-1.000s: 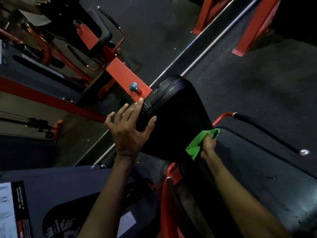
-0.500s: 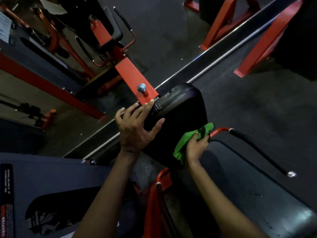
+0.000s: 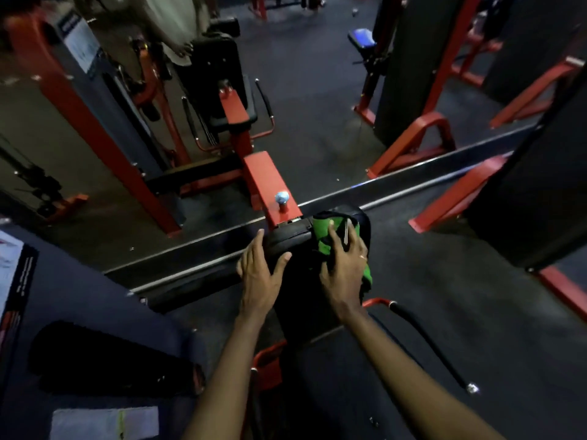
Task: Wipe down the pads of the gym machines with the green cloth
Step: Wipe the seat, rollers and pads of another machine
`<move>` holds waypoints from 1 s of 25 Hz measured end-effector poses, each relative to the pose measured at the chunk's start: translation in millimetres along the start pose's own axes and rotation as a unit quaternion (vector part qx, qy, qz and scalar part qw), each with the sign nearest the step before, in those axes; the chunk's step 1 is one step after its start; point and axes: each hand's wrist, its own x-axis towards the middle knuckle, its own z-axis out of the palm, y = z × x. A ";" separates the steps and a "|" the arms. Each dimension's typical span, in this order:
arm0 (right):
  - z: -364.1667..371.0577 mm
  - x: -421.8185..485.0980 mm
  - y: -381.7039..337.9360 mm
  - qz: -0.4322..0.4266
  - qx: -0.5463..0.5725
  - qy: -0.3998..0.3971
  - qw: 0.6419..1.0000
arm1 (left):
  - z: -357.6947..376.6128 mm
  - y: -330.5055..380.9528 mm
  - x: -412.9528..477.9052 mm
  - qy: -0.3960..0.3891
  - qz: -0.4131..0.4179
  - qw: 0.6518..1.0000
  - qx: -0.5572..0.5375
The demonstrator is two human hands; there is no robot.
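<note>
1. Cloth [image 3: 321, 238] mostly buried under the right hand [image 3: 344, 265]; only green strips peek out.
2. Pad [image 3: 286, 238] face beneath that hand: hidden.
3. Label [image 3: 14, 274] at 9 o'clock: clipped by the edge, print too blurred to read.
4. Person [image 3: 173, 23] at 11 o'clock: cropped at the top, smeared.

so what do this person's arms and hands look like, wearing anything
The left forearm and right forearm are bare: no sleeves, gloves or watch in view. The left hand wears nothing; the right hand has a thin ring on one finger.
</note>
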 end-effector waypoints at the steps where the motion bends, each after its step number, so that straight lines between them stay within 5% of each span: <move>1: -5.7 5.8 -0.7 -0.030 -0.039 -0.009 0.999 | 0.1 -2.1 -6.7 -0.003 -0.033 0.999 -0.027; 11: -38.7 58.2 -11.3 -0.336 -0.229 -0.177 0.896 | 23.8 -23.0 -38.7 -0.053 -0.167 0.981 -0.077; 19: -38.2 75.8 4.0 -0.399 -0.209 -0.217 0.866 | 31.0 -9.0 -41.7 -0.035 -0.208 0.977 0.015; 25: -47.6 94.8 4.7 -0.494 -0.190 -0.195 0.826 | 48.3 21.0 -63.8 -0.016 -0.334 0.942 0.035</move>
